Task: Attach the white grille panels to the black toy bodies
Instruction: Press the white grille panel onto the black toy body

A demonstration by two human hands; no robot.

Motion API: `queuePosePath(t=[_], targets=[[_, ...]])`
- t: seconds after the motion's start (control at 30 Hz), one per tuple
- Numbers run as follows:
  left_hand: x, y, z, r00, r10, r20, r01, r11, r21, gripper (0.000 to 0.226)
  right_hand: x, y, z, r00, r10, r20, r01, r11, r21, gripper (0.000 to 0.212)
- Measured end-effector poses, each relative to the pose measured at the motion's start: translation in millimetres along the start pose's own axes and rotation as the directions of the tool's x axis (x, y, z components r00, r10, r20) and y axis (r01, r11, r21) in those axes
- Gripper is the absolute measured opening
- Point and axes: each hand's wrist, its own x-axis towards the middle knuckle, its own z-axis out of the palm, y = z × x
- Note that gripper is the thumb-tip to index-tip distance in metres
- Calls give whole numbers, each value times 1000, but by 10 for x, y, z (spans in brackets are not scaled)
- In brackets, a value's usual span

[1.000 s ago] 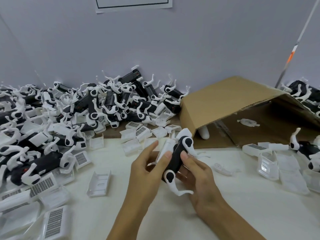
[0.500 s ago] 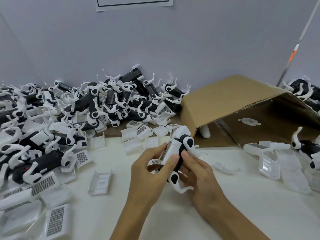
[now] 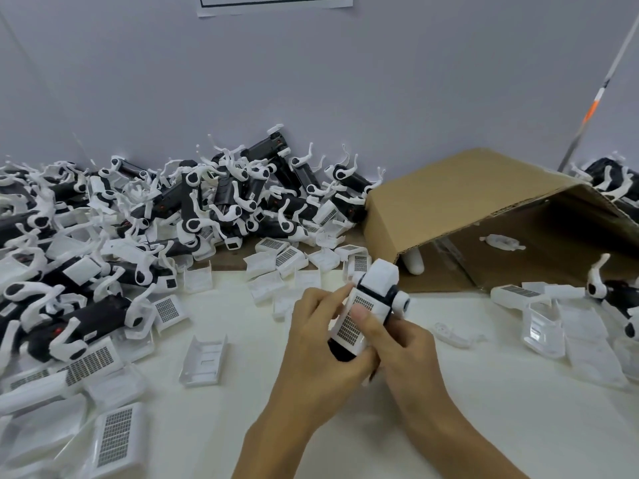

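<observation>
Both hands hold one black toy body (image 3: pixel 378 288) with white legs above the white table, at the centre of the head view. A white grille panel (image 3: pixel 353 321) lies on its upward side, grid facing me. My left hand (image 3: pixel 320 344) grips the body from the left, fingers curled round the panel's edge. My right hand (image 3: pixel 401 350) grips it from the right, its thumb pressing on the grille. The lower end of the toy is hidden between my palms.
A big heap of black toy bodies (image 3: pixel 193 209) fills the left and back. Loose grille panels (image 3: pixel 204 354) are scattered on the white table (image 3: pixel 484 409). A tipped cardboard box (image 3: pixel 466 202) lies at the right, with more toys (image 3: pixel 615 292) beside it.
The toy has been turned so the grille side faces up, and the panel now lies flat on the body. My right thumb has moved onto the grille.
</observation>
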Motion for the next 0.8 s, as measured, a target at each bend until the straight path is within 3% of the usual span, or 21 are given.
queuePosePath(t=[0.07, 0.17, 0.27, 0.47, 0.67, 0.73, 0.8], targets=[[14, -1, -50, 993, -97, 65, 105, 985, -134, 52, 0, -16, -18, 1000, -18, 1, 18, 998, 56, 42], [36, 4, -103, 957, -172, 232, 260, 865, -430, 46, 9, -46, -22, 998, -47, 32, 44, 995, 92, 41], [61, 24, -132, 934, -190, 301, 331, 776, -537, 31, 8, -45, -21, 999, -33, 15, 31, 994, 106, 39], [50, 60, -101, 965, -205, 162, 259, 828, -497, 24, 7, -33, -12, 999, -54, 5, 54, 998, 42, 27], [4, 130, 41, 977, -191, -91, 135, 893, -428, 22, 27, -23, -28, 998, -9, 56, -2, 981, 195, 43], [-6, 96, 18, 980, -86, -180, 31, 957, -289, 39, 53, -36, -39, 998, -7, 66, -11, 965, 261, 47], [-6, 61, 4, 973, 113, -199, -129, 989, -72, 55, 77, -57, -66, 996, 6, 91, -39, 930, 366, 48]])
